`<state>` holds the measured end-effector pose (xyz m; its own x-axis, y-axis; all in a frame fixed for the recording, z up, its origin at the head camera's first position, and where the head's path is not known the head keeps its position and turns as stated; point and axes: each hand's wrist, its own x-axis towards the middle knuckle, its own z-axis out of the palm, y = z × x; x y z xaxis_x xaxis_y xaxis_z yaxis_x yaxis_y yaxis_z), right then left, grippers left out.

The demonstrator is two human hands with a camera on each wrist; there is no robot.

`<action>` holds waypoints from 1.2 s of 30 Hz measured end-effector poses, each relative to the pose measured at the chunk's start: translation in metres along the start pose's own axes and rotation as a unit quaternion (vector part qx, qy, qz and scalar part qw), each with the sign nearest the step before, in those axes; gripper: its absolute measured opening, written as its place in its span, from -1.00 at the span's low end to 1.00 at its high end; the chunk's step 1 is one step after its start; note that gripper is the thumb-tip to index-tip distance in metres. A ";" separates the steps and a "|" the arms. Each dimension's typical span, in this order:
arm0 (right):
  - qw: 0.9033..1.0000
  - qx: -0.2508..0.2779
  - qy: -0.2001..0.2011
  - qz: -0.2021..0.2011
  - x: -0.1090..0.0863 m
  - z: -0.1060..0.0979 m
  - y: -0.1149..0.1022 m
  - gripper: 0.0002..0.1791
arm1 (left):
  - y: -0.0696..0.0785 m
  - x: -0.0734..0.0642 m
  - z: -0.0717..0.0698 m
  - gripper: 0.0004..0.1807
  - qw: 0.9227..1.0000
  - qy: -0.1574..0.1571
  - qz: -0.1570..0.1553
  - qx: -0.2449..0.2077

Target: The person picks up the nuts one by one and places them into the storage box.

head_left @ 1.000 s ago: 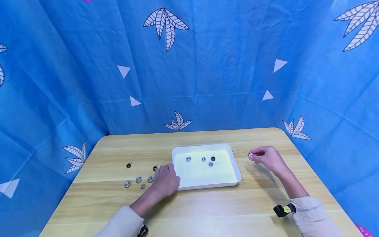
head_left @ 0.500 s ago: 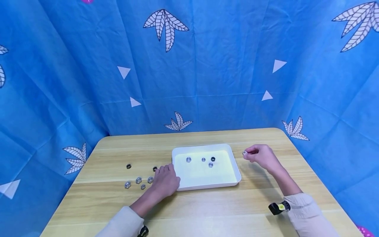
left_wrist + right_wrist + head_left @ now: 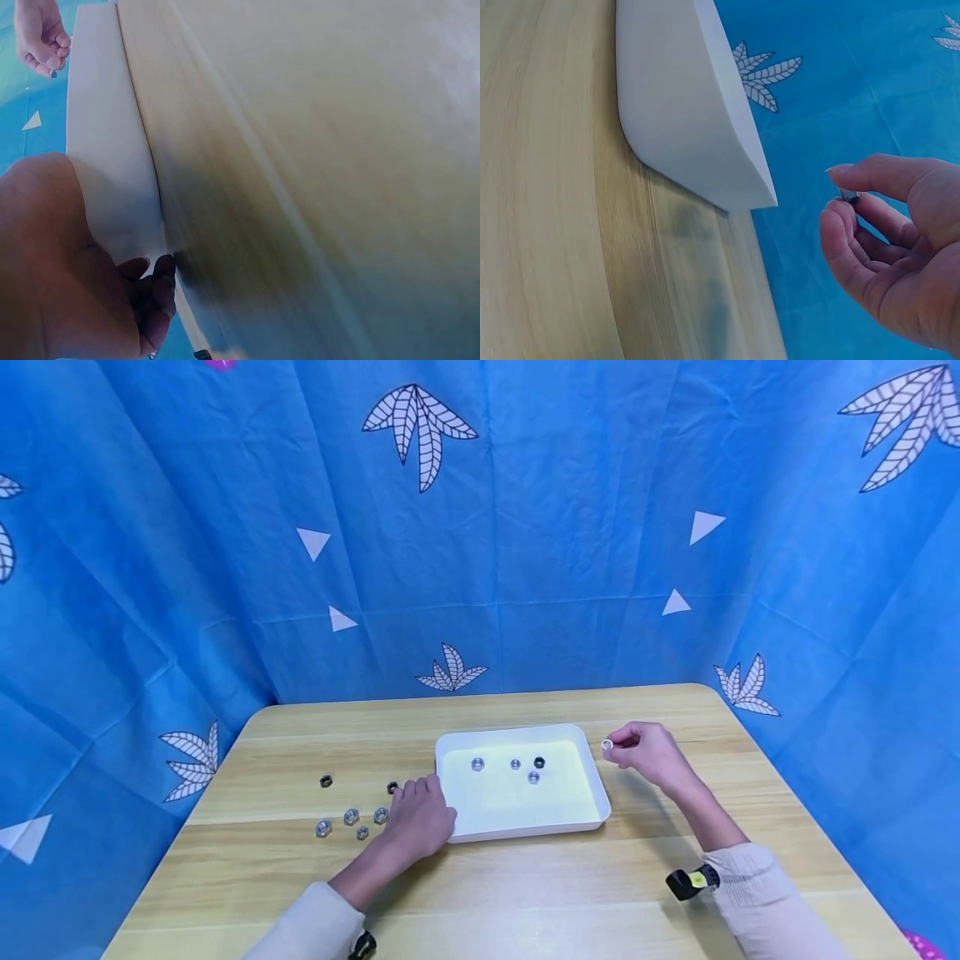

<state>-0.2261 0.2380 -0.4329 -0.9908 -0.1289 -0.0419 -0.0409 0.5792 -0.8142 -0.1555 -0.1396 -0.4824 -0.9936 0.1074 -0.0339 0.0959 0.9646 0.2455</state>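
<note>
The nut [image 3: 607, 745] is just outside the right rim of the tray [image 3: 525, 833], held above the counter [image 3: 570, 902]; thumb and fingers of the right hand [image 3: 654, 755] pinch it. The left hand [image 3: 420, 817] lies against the left end of the tray with curled fingers; whether they grip it, I cannot tell. For doing this step well, I think the pinch should be firm, the tray steady, and the nut released low, apart from the other nuts [image 3: 533, 777], so it does not bounce. The wrist device [image 3: 678, 885] has a yellow label [image 3: 698, 879], too small to read.
</note>
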 end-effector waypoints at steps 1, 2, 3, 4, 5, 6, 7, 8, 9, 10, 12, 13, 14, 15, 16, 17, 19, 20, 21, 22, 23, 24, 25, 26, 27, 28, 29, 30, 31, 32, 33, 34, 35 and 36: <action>1.000 0.001 0.000 -0.002 0.000 0.001 -0.001 -0.63 | 0.000 0.000 0.000 -0.62 1.000 0.000 -0.001 0.000; 1.000 0.000 0.000 -0.001 0.001 0.002 -0.002 -0.63 | 0.000 0.000 0.000 -0.62 1.000 0.001 -0.001 0.000; 1.000 0.000 0.001 -0.001 0.001 0.004 -0.003 -0.64 | 0.000 0.000 0.000 -0.62 1.000 0.001 -0.001 -0.001; 1.000 0.001 0.001 -0.003 0.002 0.005 -0.004 -0.64 | -0.001 0.000 0.000 -0.61 1.000 0.003 -0.001 -0.002; 1.000 -0.001 0.000 -0.007 0.003 0.006 -0.004 -0.64 | -0.001 0.001 0.001 -0.61 1.000 0.003 0.000 0.000; 1.000 0.000 0.000 -0.009 0.003 0.007 -0.005 -0.64 | -0.001 0.001 0.001 -0.61 1.000 0.005 0.001 0.000; 1.000 0.001 -0.001 -0.011 0.004 0.009 -0.005 -0.65 | -0.001 0.001 0.001 -0.61 1.000 0.006 0.002 0.001; 1.000 0.001 0.000 -0.012 0.005 0.010 -0.006 -0.66 | -0.001 0.001 0.001 -0.61 1.000 0.007 0.003 0.000; 1.000 0.003 -0.002 -0.016 0.005 0.011 -0.006 -0.66 | -0.002 0.001 0.001 -0.61 1.000 0.008 0.003 0.000; 1.000 0.004 -0.004 -0.019 0.006 0.013 -0.007 -0.66 | -0.001 0.001 0.001 -0.61 1.000 0.008 0.004 0.000; 1.000 0.004 -0.006 -0.021 0.008 0.015 -0.009 -0.68 | -0.002 0.001 0.001 -0.62 1.000 0.007 0.004 0.003; 1.000 0.006 -0.007 -0.022 0.008 0.017 -0.010 -0.68 | -0.002 0.001 0.001 -0.62 1.000 0.005 0.003 0.005; 1.000 0.008 -0.007 -0.021 0.009 0.018 -0.010 -0.69 | -0.002 0.001 0.001 -0.63 1.000 0.005 0.003 0.004; 1.000 0.010 -0.009 -0.021 0.010 0.019 -0.011 -0.69 | -0.002 0.001 0.001 -0.63 1.000 0.003 0.002 0.004; 1.000 0.010 -0.012 -0.023 0.010 0.021 -0.012 -0.69 | -0.001 0.001 0.000 -0.64 1.000 0.002 0.002 0.004; 1.000 0.010 -0.013 -0.021 0.011 0.022 -0.013 -0.70 | -0.001 0.001 0.000 -0.64 1.000 0.002 0.001 0.004; 1.000 0.015 -0.014 -0.016 0.011 0.025 -0.015 -0.70 | -0.001 0.001 0.000 -0.64 1.000 0.000 0.000 0.003; 1.000 0.014 -0.016 -0.015 0.012 0.026 -0.015 -0.70 | -0.001 0.000 0.000 -0.63 1.000 0.000 0.001 0.002; 1.000 0.012 -0.018 -0.014 0.012 0.028 -0.016 -0.70 | -0.001 0.000 0.000 -0.63 1.000 0.001 0.001 0.001; 1.000 0.011 -0.019 -0.014 0.012 0.029 -0.017 -0.69 | -0.001 0.000 0.000 -0.63 1.000 0.001 0.002 0.002; 1.000 0.010 -0.020 -0.011 0.012 0.030 -0.017 -0.70 | -0.001 0.000 0.000 -0.62 1.000 0.001 0.002 0.002; 1.000 0.008 -0.022 -0.012 0.012 0.031 -0.017 -0.70 | -0.001 0.000 0.000 -0.61 1.000 0.001 0.002 0.003; 1.000 0.006 -0.025 -0.013 0.013 0.033 -0.018 -0.70 | -0.001 0.000 0.000 -0.61 1.000 0.001 0.002 0.003; 1.000 0.005 -0.027 -0.016 0.013 0.034 -0.018 -0.70 | -0.001 0.000 0.000 -0.61 1.000 0.002 0.002 0.003; 0.999 0.005 -0.028 -0.019 0.013 0.035 -0.018 -0.71 | -0.001 0.000 0.000 -0.61 1.000 0.003 0.002 0.002; 0.999 0.007 -0.030 -0.022 0.013 0.037 -0.018 -0.71 | -0.001 0.000 0.001 -0.61 1.000 0.003 0.002 0.004; 0.999 0.007 -0.032 -0.025 0.013 0.038 -0.019 -0.72 | -0.001 0.000 0.001 -0.61 1.000 0.003 0.002 0.004; 0.999 0.007 -0.033 -0.030 0.013 0.039 -0.019 -0.73 | -0.002 0.000 0.001 -0.60 1.000 0.004 0.001 0.004; 0.999 0.008 -0.034 -0.033 0.013 0.040 -0.019 -0.74 | -0.002 0.000 0.001 -0.60 1.000 0.005 0.001 0.003; 0.999 0.009 -0.034 -0.036 0.013 0.041 -0.020 -0.74 | -0.002 0.000 0.002 -0.60 1.000 0.005 0.001 0.003; 0.999 0.008 -0.034 -0.039 0.013 0.042 -0.021 -0.75 | -0.002 0.000 0.002 -0.60 1.000 0.006 0.001 0.003; 0.998 0.008 -0.035 -0.042 0.013 0.044 -0.021 -0.76 | -0.002 0.001 0.002 -0.60 1.000 0.007 0.001 0.002; 0.998 0.007 -0.035 -0.044 0.013 0.045 -0.021 -0.76 | -0.002 0.000 0.002 -0.60 1.000 0.008 0.001 0.002; 0.998 0.006 -0.034 -0.046 0.013 0.047 -0.022 -0.76 | -0.002 0.000 0.002 -0.60 1.000 0.008 0.002 0.003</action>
<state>-0.2321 0.1861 -0.4428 -0.9718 -0.2357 -0.0047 -0.1301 0.5528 -0.8231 -0.1560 -0.1414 -0.4848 -0.9941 0.1067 -0.0173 0.0995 0.9657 0.2398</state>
